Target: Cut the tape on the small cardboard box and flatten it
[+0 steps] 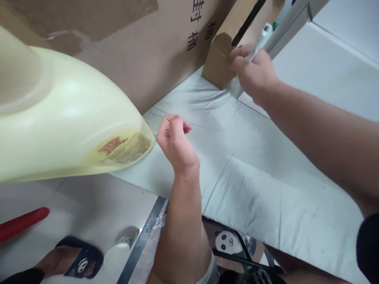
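My left hand is in the middle of the view, above the pale cloth, with its fingers curled in and nothing visible in them. It is just right of the tip of a large pale yellow plastic bottle with a printed label. Farther off at the upper right, my right hand grips a slim white pen-like stick, which points up and away. Its fingertips touch or nearly touch a brown cardboard box with a dark slot along it.
A large cardboard carton with black printed characters stands behind. White panels are at the right. Below left, the tiled floor holds a white cup-like container, a foot in a dark slipper and a red object.
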Demonstrator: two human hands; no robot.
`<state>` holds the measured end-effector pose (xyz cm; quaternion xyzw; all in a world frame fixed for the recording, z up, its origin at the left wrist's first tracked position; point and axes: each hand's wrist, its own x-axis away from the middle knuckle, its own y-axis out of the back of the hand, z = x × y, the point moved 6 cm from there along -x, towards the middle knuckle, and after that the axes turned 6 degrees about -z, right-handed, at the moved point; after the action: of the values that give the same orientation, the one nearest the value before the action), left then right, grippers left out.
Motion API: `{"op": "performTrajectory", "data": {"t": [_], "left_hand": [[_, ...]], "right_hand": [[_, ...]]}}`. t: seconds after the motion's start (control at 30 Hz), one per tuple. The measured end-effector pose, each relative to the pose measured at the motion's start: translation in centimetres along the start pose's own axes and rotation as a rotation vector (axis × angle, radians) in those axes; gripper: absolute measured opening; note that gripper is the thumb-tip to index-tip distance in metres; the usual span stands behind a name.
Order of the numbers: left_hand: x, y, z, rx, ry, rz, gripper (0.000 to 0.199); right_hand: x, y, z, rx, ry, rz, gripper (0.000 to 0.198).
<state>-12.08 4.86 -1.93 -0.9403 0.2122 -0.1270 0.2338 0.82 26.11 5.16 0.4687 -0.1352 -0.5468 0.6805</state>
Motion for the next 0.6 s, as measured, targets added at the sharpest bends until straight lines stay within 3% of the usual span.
{"op": "performTrajectory", "data": {"t": [0.1,0.2,0.3,0.4,0.5,0.6], "left_hand": [[-0.5,0.7,-0.5,0.000,-0.032,-0.020,0.029],[-1.0,1.2,-0.3,0.001,-0.087,-0.022,0.029],[-1.2,0.9,0.6,0.001,-0.118,0.065,0.026],[0.0,-0.7,1.3,0.054,-0.175,0.258,0.027],[3.1,-3.3,1.3,0.084,-0.205,0.579,0.042],[6.4,-5.6,1.8,0.060,-0.142,0.840,0.058]], "right_hand": [[8.4,4.1,2.0,-0.058,0.006,0.024,0.031],[16.0,9.3,2.8,-0.139,0.219,0.036,0.021],[22.2,14.0,1.2,-0.103,0.395,0.088,0.016],[26.8,17.9,-1.4,0.034,0.410,0.065,0.014],[30.1,21.5,-3.1,0.161,0.321,-0.138,0.016],[32.6,23.5,-3.9,0.238,0.236,-0.345,0.019]]}}
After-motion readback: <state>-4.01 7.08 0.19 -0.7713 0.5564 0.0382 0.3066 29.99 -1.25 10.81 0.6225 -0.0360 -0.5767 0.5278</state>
